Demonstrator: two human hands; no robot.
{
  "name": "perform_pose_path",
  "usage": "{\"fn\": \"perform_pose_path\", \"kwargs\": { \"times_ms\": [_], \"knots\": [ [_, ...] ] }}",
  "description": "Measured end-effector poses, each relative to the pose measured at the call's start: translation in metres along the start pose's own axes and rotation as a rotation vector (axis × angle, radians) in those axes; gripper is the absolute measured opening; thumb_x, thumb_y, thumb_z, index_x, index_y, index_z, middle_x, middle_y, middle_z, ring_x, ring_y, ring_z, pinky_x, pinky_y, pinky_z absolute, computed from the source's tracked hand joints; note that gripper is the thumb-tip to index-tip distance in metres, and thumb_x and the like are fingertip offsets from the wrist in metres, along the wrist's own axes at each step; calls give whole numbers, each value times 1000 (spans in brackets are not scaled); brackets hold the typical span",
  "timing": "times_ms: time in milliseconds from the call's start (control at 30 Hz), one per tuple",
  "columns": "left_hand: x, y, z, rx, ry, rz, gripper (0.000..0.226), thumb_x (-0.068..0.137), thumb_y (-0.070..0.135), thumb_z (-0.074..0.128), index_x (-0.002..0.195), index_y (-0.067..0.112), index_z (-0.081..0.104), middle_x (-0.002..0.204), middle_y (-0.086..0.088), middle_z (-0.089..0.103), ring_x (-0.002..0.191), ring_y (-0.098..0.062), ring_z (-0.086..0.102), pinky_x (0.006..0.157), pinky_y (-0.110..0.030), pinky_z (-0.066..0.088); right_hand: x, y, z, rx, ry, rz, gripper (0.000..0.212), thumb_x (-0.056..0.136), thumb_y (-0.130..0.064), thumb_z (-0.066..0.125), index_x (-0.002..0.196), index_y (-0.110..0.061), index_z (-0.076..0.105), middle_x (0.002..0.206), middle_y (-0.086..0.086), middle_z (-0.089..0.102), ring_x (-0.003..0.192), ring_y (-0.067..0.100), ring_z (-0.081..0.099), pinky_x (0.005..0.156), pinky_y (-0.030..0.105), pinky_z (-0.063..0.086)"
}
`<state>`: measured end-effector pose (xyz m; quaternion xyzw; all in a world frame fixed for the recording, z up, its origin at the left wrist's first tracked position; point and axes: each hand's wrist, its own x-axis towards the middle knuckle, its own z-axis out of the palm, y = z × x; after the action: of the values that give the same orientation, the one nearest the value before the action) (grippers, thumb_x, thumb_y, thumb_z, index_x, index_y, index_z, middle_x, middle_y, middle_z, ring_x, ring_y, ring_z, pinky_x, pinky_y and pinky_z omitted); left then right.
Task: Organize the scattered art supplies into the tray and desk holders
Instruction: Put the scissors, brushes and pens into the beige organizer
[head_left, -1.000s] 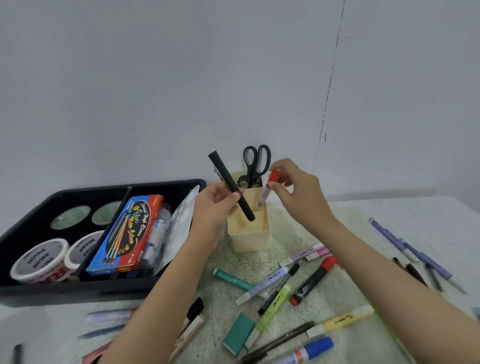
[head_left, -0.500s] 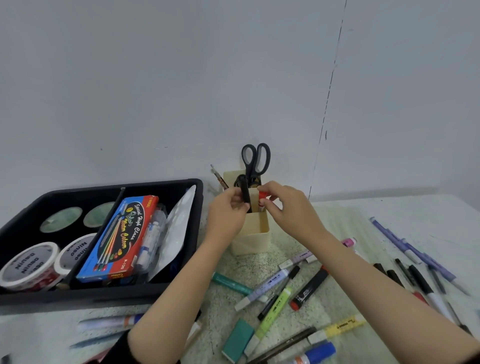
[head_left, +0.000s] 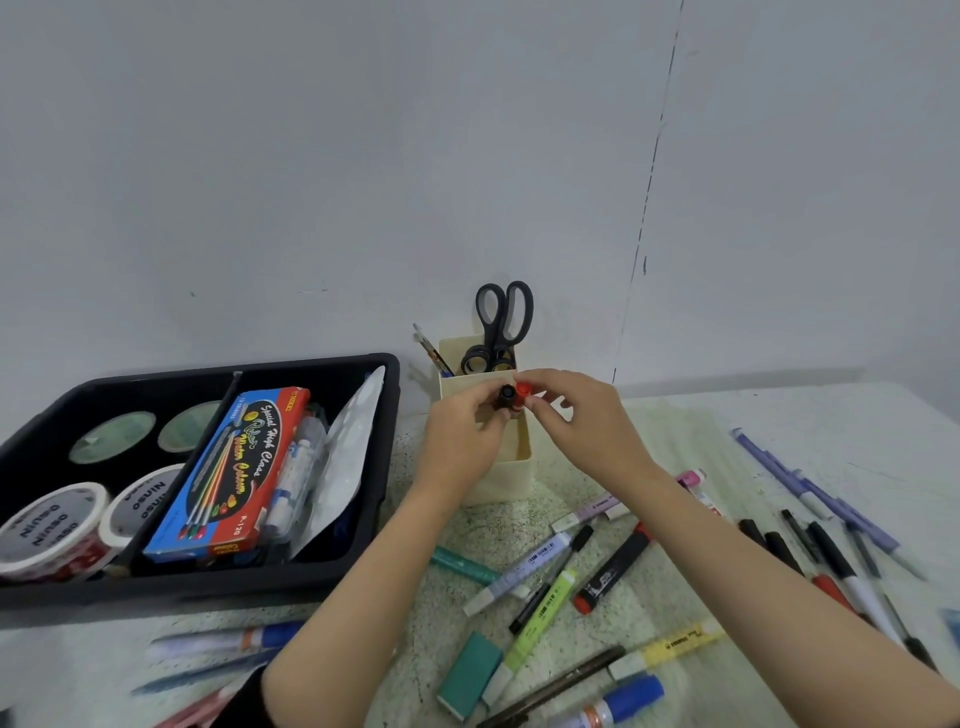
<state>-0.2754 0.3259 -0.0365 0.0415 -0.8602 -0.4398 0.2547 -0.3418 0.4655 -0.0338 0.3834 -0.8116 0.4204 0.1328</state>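
A cream desk holder (head_left: 511, 475) stands by the wall with black scissors (head_left: 501, 325) and a thin brush (head_left: 431, 353) in its back section. My left hand (head_left: 465, 431) pinches the top of a black marker (head_left: 505, 396) that stands inside the holder's front section. My right hand (head_left: 582, 421) pinches the red cap of a marker (head_left: 523, 391) right beside it, also down in the holder. Only the two marker tops show above the rim.
A black tray (head_left: 363, 558) at the left holds tape rolls (head_left: 52, 530), a blue-and-red colour box (head_left: 234, 467) and a plastic sleeve. Several markers, pens and a teal eraser (head_left: 470, 675) lie scattered on the mat in front and to the right.
Both markers were raised above the holder a second ago. Both hands have lowered them into the front section, so only their tops show now.
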Motion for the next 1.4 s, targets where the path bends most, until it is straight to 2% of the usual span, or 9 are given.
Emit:
{"fn": "perform_pose_path", "kwargs": {
  "times_ms": [300, 433, 533, 633, 733, 967, 1100, 1233, 1400],
  "knots": [
    [-3, 7, 0, 83, -58, -41, 34, 85, 7, 64, 117, 18, 61, 96, 22, 57, 99, -2, 56, 90, -20, 44, -9, -2, -13, -1, -84, 83, 31, 93, -24, 55, 124, -30, 56, 102, -15, 64, 88, 0, 58, 79, 14, 44],
    [-26, 5, 8, 158, 68, -16, 53, 83, 8, 64, 130, 21, 44, 118, 14, 44, 111, 3, 39, 92, -6, 29, -31, 5, -35, -74, -143, 94, 20, 91, -15, 53, 104, -25, 65, 98, -12, 63, 87, -1, 56, 77, 18, 43],
    [-51, 5, 13, 230, 133, 108, 42, 81, 6, 64, 117, 20, 50, 110, 13, 42, 103, 4, 36, 90, 1, 26, -59, 14, -52, -193, -345, 134, 25, 84, -10, 52, 95, -27, 68, 99, -11, 58, 91, 1, 52, 81, 25, 45],
    [-71, -2, 17, 257, 40, 222, 31, 80, 4, 66, 107, 18, 58, 102, 14, 49, 96, 3, 43, 91, -4, 32, -91, 26, -63, -309, -520, 144, 36, 81, -11, 52, 103, -34, 69, 99, -16, 49, 94, 0, 45, 82, 20, 39],
    [-86, -7, 18, 245, -90, 221, 28, 82, 6, 66, 106, 19, 61, 95, 16, 54, 93, 4, 49, 85, -6, 38, -115, 36, -70, -381, -501, 134, 33, 83, -16, 59, 111, -33, 67, 101, -15, 47, 96, 5, 44, 80, 19, 35],
    [-100, -8, 23, 241, -286, 127, 16, 87, 15, 61, 99, 23, 65, 89, 16, 60, 88, 3, 54, 80, -21, 48, -132, 37, -79, -441, -487, 162, 16, 85, -29, 63, 89, -41, 54, 88, -24, 56, 85, -4, 45, 74, 19, 27],
    [-109, -7, 27, 226, -307, 134, 13, 85, 15, 63, 94, 24, 67, 88, 15, 62, 87, 1, 55, 80, -20, 46, -146, 28, -94, -126, -275, 362, 18, 85, -21, 66, 90, -37, 60, 87, -19, 63, 84, -6, 56, 71, 9, 39],
    [-123, 4, 34, 217, -315, 200, 8, 82, 21, 63, 88, 25, 66, 83, 16, 61, 85, 1, 52, 78, -13, 40, -156, 23, -113, 338, 162, 573, 22, 78, -9, 73, 94, -22, 64, 81, -3, 69, 73, 5, 63, 66, 12, 48],
    [-143, 26, 39, 212, -600, 234, 20, 76, 47, 67, 79, 28, 61, 73, 15, 58, 78, -4, 51, 64, -13, 39, -167, 21, -133, 511, 425, 659, 21, 80, -5, 69, 93, -20, 64, 76, 3, 70, 72, 16, 66, 66, 20, 53]
  ]
}}
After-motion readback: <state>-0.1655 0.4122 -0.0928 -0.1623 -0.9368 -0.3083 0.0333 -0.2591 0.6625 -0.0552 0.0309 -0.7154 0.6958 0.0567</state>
